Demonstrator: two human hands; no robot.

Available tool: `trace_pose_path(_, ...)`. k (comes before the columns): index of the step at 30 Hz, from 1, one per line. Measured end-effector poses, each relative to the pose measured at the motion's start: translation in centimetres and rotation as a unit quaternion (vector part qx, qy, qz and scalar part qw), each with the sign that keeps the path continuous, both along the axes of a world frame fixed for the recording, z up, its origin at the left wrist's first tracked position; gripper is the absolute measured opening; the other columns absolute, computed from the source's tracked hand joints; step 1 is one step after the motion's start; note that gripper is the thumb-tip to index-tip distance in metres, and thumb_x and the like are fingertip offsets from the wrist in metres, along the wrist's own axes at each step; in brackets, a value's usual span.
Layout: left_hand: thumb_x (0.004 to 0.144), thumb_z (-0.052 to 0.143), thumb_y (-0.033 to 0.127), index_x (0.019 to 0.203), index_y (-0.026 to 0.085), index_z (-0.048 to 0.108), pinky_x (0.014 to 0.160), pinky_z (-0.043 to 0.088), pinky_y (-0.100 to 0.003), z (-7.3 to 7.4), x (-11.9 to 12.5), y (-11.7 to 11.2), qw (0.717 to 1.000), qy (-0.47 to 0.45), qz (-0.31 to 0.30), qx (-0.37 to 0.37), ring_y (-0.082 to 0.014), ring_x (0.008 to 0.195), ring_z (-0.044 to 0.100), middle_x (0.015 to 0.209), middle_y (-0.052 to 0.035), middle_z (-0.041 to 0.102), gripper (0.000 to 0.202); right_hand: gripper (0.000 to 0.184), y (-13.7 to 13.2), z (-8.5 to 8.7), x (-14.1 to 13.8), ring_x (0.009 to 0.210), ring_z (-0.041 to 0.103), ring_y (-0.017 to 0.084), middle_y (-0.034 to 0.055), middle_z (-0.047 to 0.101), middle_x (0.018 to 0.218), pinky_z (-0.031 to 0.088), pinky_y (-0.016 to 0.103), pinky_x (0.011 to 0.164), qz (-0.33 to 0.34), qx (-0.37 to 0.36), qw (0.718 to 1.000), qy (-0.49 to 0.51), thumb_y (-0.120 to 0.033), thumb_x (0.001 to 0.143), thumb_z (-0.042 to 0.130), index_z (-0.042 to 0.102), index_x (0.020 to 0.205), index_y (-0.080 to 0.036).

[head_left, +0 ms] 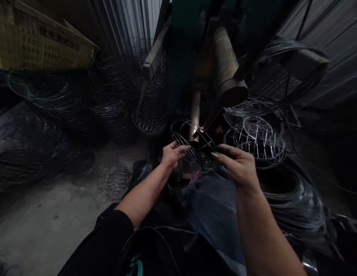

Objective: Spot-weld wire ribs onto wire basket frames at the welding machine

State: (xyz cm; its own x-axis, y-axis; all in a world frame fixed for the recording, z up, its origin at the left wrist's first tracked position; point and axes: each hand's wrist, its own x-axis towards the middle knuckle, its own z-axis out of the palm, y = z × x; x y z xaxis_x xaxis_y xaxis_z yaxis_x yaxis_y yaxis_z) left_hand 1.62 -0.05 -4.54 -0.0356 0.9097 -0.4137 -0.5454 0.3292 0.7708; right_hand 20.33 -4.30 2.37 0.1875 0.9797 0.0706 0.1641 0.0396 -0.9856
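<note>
A round wire basket with thin metal ribs is held tilted in front of me. My left hand pinches its left side between thumb and fingers. On the right side, my right hand grips the wire rim with fingertips and thumb. The basket's far rim reaches around the lower metal rod of a machine. Close to the rod's end, a small bright spot shows by the upper electrode arm. Above it juts a thick metal cylinder.
Wire frames and a large wire coil stand to the right. Stacks of wire rings fill the left, below a yellow plastic crate. One wire frame lies on the concrete floor.
</note>
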Motion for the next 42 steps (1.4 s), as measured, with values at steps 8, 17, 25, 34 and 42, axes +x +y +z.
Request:
trace_pose_path(8, 0.04, 0.085, 0.028, 0.072, 0.014, 0.067, 0.064, 0.046, -0.03, -0.2, 0.0, 1.0, 0.997, -0.021, -0.002, -0.071, -0.012, 0.059, 0.06, 0.069, -0.0015, 0.064, 0.039, 0.032, 2.6, 1.9, -2.0, 0.076, 0.068, 0.023, 0.0051, 0.073, 0.082, 0.055, 0.035, 0.072, 0.0, 0.056, 0.993, -0.102, -0.04, 0.066, 0.078, 0.076, 0.089, -0.017)
trace_pose_path(17, 0.043, 0.089, 0.037, 0.078, 0.014, 0.069, 0.059, 0.045, -0.028, -1.1, 0.9, 0.4, 0.995, -0.032, -0.031, -0.09, -0.0119, 0.058, 0.06, 0.069, -0.0031, 0.064, 0.046, 0.031, 2.3, 2.0, -2.5, 0.07, 0.065, 0.021, 0.0038, 0.072, 0.078, 0.054, 0.033, 0.067, -0.024, 0.068, 0.99, -0.122, -0.041, 0.069, 0.076, 0.076, 0.088, -0.017)
trace_pose_path(25, 0.045, 0.089, 0.035, 0.071, 0.014, 0.067, 0.059, 0.044, -0.028, -1.0, 1.1, 0.6, 0.995, -0.029, -0.029, -0.094, -0.0108, 0.056, 0.058, 0.068, -0.0017, 0.063, 0.04, 0.028, 2.2, 1.5, -2.5, 0.074, 0.065, 0.021, 0.0035, 0.072, 0.079, 0.053, 0.033, 0.07, -0.031, 0.103, 0.982, -0.158, -0.041, 0.071, 0.072, 0.076, 0.087, -0.018)
trace_pose_path(34, 0.046, 0.089, 0.034, 0.071, 0.013, 0.064, 0.058, 0.044, -0.029, -0.6, 0.5, 0.4, 0.995, -0.024, -0.044, -0.09, -0.0098, 0.052, 0.055, 0.061, 0.0001, 0.059, 0.041, 0.03, 2.2, 1.6, -2.9, 0.066, 0.061, 0.02, 0.0036, 0.069, 0.073, 0.05, 0.032, 0.064, -0.043, 0.09, 0.977, -0.186, -0.043, 0.072, 0.071, 0.075, 0.086, -0.016)
trace_pose_path(42, 0.044, 0.085, 0.019, 0.071, 0.014, 0.06, 0.058, 0.044, -0.023, -0.3, 0.8, -2.1, 1.0, -0.01, 0.002, -0.017, -0.0093, 0.058, 0.056, 0.065, 0.001, 0.061, 0.038, 0.027, -6.3, -0.4, -4.9, 0.098, 0.064, 0.029, 0.0158, 0.07, 0.103, 0.049, 0.044, 0.093, -0.102, 0.247, 0.877, -0.399, -0.029, 0.088, 0.057, 0.068, 0.109, -0.015)
